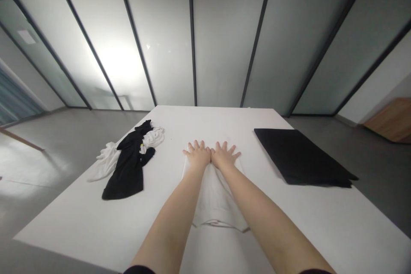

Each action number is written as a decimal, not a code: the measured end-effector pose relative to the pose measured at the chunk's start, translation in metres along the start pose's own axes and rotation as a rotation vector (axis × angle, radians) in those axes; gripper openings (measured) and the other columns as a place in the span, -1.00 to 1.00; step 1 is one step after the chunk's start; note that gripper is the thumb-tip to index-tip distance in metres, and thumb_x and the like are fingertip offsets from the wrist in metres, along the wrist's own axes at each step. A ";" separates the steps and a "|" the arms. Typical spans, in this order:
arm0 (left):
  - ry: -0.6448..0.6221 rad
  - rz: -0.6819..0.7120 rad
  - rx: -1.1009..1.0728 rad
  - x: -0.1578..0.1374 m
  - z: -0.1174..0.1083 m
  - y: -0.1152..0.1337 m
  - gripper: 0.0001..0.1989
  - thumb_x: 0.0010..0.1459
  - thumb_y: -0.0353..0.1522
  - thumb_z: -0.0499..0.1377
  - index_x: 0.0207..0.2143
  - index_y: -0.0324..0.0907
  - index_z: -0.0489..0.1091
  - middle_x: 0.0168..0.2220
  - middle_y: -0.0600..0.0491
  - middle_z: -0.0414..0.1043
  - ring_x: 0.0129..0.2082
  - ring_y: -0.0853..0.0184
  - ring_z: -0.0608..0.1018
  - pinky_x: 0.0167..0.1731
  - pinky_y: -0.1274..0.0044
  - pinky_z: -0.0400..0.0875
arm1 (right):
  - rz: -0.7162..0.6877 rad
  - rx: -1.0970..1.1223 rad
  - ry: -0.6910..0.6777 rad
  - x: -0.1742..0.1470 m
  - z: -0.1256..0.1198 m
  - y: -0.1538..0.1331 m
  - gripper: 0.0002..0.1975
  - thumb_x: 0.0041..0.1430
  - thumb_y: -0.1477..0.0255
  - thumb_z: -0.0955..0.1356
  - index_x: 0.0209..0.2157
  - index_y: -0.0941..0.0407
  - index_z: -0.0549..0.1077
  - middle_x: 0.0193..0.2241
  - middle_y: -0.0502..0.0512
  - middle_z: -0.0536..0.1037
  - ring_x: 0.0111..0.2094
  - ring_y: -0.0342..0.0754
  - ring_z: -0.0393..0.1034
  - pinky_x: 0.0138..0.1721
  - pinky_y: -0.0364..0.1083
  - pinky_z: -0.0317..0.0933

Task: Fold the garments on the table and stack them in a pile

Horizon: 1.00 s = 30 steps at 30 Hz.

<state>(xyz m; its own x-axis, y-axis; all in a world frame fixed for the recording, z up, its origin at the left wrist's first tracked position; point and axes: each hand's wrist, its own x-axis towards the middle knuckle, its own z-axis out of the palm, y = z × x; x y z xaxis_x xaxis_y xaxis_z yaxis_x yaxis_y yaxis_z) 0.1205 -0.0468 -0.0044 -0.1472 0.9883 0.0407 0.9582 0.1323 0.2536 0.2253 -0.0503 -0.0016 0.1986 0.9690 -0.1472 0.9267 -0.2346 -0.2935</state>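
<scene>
A white piece of clothing (215,199), perhaps a folded shirt, lies flat on the white table in front of me, its layered edge towards me. My left hand (198,154) presses palm down on its far end, fingers spread. Beside it my right hand (224,155) lies flat in the same way, the two thumbs touching or nearly so. Neither hand grips anything. Both forearms cover parts of the cloth's sides, so its full outline is hidden.
Crumpled black clothing (127,167) lies on the table's left side, with white clothing (107,162) beside it and a bunched white piece (154,137) behind. To the right lie flat black sheets or folded cloth (302,156). Frosted glass panels stand behind the table (212,115).
</scene>
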 end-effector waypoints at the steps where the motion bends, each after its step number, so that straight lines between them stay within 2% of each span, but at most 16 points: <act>1: 0.011 0.019 -0.023 0.000 0.001 -0.002 -0.36 0.40 -0.12 -0.10 0.47 0.00 0.18 0.53 -0.14 0.00 0.50 -0.26 -0.02 0.30 -0.26 -0.12 | 0.002 0.005 0.010 0.000 0.001 0.000 -0.29 0.47 0.06 0.02 0.53 -0.02 0.00 0.56 0.28 -0.21 0.50 0.53 -0.35 0.28 0.63 -0.47; 5: 0.051 0.053 -0.099 0.002 0.002 -0.019 -0.34 0.37 -0.10 -0.02 0.44 -0.12 0.22 0.50 -0.27 0.04 0.49 -0.26 0.04 0.34 -0.14 -0.10 | -0.004 0.020 0.062 0.003 0.006 0.007 -0.23 0.42 0.02 0.08 0.52 0.08 0.05 0.55 0.33 -0.14 0.50 0.53 -0.32 0.32 0.59 -0.40; 10: 0.100 -0.031 -0.090 0.010 -0.001 -0.052 -0.32 0.35 -0.11 0.02 0.43 -0.21 0.20 0.47 -0.29 0.12 0.47 -0.24 0.09 0.37 0.04 -0.01 | 0.036 0.056 0.161 0.016 0.011 0.033 -0.23 0.44 0.10 0.11 0.51 0.24 0.05 0.52 0.43 -0.07 0.51 0.43 -0.25 0.40 0.45 -0.35; 13: 0.119 -0.089 -0.089 0.013 -0.002 -0.065 -0.29 0.33 -0.12 0.03 0.42 -0.31 0.18 0.46 -0.36 0.12 0.48 -0.25 0.08 0.39 0.07 -0.02 | 0.130 0.103 0.199 0.025 0.009 0.050 -0.14 0.39 0.08 0.16 0.49 0.39 0.01 0.50 0.58 -0.07 0.51 0.45 -0.25 0.42 0.40 -0.36; 16: 0.102 -0.096 -0.082 0.015 -0.001 -0.065 -0.33 0.33 -0.16 0.02 0.38 -0.32 0.21 0.46 -0.39 0.11 0.48 -0.23 0.08 0.38 0.03 -0.04 | 0.154 0.138 0.181 0.029 0.004 0.061 -0.09 0.34 0.04 0.22 0.45 0.44 0.08 0.49 0.62 -0.05 0.51 0.47 -0.26 0.43 0.37 -0.35; 20: 0.071 -0.051 -0.085 0.017 -0.002 -0.060 -0.45 0.34 -0.22 0.02 0.29 -0.27 0.31 0.45 -0.36 0.13 0.49 -0.18 0.08 0.38 0.00 -0.06 | 0.152 0.165 0.220 0.028 -0.001 0.065 -0.21 0.29 0.07 0.31 0.34 0.35 0.31 0.45 0.53 0.11 0.48 0.49 -0.15 0.43 0.30 -0.25; 22: 0.084 -0.032 -0.122 0.019 -0.004 -0.060 -0.51 0.33 -0.25 0.05 0.24 -0.23 0.33 0.40 -0.34 0.24 0.46 -0.14 0.14 0.38 0.02 -0.03 | 0.150 0.215 0.251 0.028 -0.003 0.065 -0.29 0.26 0.12 0.35 0.28 0.30 0.39 0.41 0.48 0.19 0.46 0.47 -0.09 0.42 0.29 -0.22; 24: 0.099 -0.006 -0.196 0.021 -0.005 -0.061 -0.56 0.32 -0.30 0.07 0.21 -0.20 0.32 0.29 -0.29 0.39 0.39 -0.07 0.29 0.35 0.10 0.07 | 0.130 0.301 0.270 0.029 -0.004 0.066 -0.41 0.23 0.22 0.38 0.21 0.22 0.45 0.36 0.43 0.29 0.43 0.44 -0.03 0.41 0.32 -0.21; 26: 0.087 0.020 -0.312 0.023 -0.006 -0.062 -0.57 0.32 -0.34 0.08 0.22 -0.18 0.27 0.19 -0.24 0.49 0.26 0.04 0.46 0.26 0.24 0.23 | 0.093 0.383 0.268 0.032 -0.006 0.067 -0.56 0.23 0.34 0.37 0.11 0.16 0.50 0.24 0.38 0.44 0.37 0.36 0.12 0.39 0.30 -0.15; 30: 0.104 -0.034 -0.585 0.030 -0.012 -0.062 -0.52 0.37 -0.35 0.07 0.30 -0.14 0.14 0.14 -0.17 0.53 0.08 0.18 0.60 0.08 0.41 0.39 | 0.015 0.502 0.230 0.038 -0.011 0.068 -0.68 0.28 0.43 0.30 0.05 0.10 0.48 0.01 0.27 0.60 0.15 0.18 0.41 0.25 0.09 0.15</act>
<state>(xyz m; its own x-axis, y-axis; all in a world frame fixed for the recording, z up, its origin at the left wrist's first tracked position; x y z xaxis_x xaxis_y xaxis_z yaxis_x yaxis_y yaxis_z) 0.0535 -0.0268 -0.0078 -0.2271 0.9677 0.1098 0.6624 0.0709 0.7458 0.2994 -0.0290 -0.0163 0.3269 0.9443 0.0388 0.6685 -0.2021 -0.7157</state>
